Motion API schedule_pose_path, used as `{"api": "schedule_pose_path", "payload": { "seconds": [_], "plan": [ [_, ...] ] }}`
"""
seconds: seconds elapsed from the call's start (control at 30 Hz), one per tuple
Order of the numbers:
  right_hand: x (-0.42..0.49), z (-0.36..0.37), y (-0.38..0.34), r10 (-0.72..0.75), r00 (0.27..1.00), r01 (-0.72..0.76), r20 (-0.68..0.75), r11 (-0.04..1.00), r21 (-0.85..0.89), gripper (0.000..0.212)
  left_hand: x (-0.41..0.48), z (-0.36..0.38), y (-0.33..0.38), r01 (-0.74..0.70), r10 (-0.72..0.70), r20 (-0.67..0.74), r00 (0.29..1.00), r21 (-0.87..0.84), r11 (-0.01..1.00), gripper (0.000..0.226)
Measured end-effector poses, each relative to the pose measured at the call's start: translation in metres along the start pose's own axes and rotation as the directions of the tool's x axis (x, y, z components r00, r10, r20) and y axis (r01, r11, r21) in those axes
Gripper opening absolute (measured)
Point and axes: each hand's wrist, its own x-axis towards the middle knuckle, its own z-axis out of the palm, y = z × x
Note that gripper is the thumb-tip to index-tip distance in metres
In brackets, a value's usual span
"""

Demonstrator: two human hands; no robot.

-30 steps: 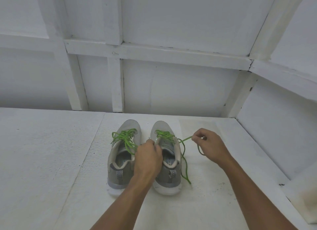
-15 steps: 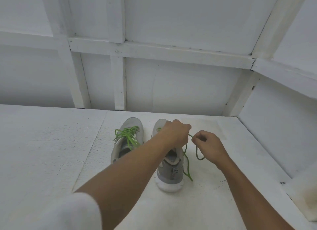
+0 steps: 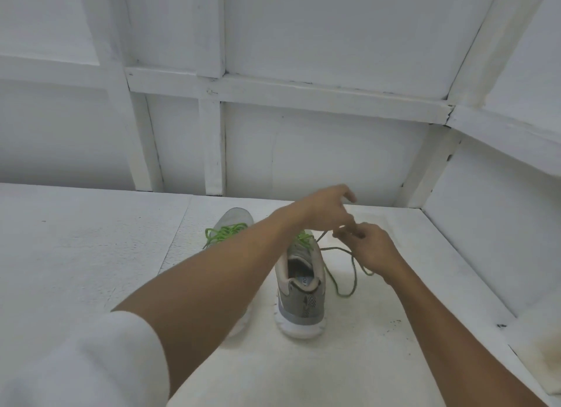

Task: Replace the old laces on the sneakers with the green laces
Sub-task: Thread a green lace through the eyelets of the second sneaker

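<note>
**Two hands meet above the right sneaker**

At the far left, near 7 o'clock of the scene, a white sleeve (image 3: 76,361) covers the person's upper left arm. The bare forearm runs from it toward 2 o'clock, across the left sneaker (image 3: 236,219). Of this shoe I see mostly the grey toe, pointing to 12 o'clock, with its bright green lacing (image 3: 224,232) over the tongue. The forearm hides most of the rest.

The left hand (image 3: 321,212) hovers above the front of the right sneaker (image 3: 300,288). Its thumb and fingers are wide apart and hold nothing that I can see, though the hand is a little blurred.

The right sneaker stands on the white table (image 3: 91,254), just beside the left one at its 3 o'clock, with its toe also to 12 o'clock and its heel toward the person. A loose green lace (image 3: 344,295) comes out near its top eyelets and goes toward 2 o'clock into the right hand (image 3: 372,250). This hand has its fingers curled narrowly and pinches the lace at the fingertips (image 3: 341,233), very near the left thumb. Below the hand the lace drops in a long loop to the table, at 3 o'clock of the shoe's opening.

Behind everything stands a white panelled wall (image 3: 318,151).
</note>
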Motion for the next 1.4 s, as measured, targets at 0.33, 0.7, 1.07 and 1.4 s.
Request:
{"api": "schedule_pose_path", "payload": {
  "seconds": [0.33, 0.7, 1.07, 1.4],
  "plan": [
    [0.030, -0.056, -0.017, 0.093, 0.981, -0.095, 0.167, 0.995, 0.004, 0.035, -0.046, -0.022, 0.010, -0.137, 0.129, -0.056, 0.990, -0.175, 0.975, 0.031],
    [0.069, -0.084, -0.010, 0.214, 0.970, -0.234, 0.117, 0.679, 0.696, 0.008, -0.086, 0.039, -0.024, -0.112, 0.112, -0.006, 0.994, 0.041, 0.993, 0.017],
    [0.061, -0.092, -0.033, 0.118, 0.990, -0.072, -0.075, 0.893, 0.445, 0.019, -0.089, 0.062, -0.053, -0.067, 0.121, -0.394, 0.911, 0.149, 0.987, 0.029],
    [0.015, -0.018, -0.056, -0.152, 0.984, 0.132, 0.095, 0.972, 0.194, 0.015, -0.079, 0.077, -0.077, 0.447, -0.427, -0.482, 0.765, -0.079, 0.891, 0.046]
  ]
}}
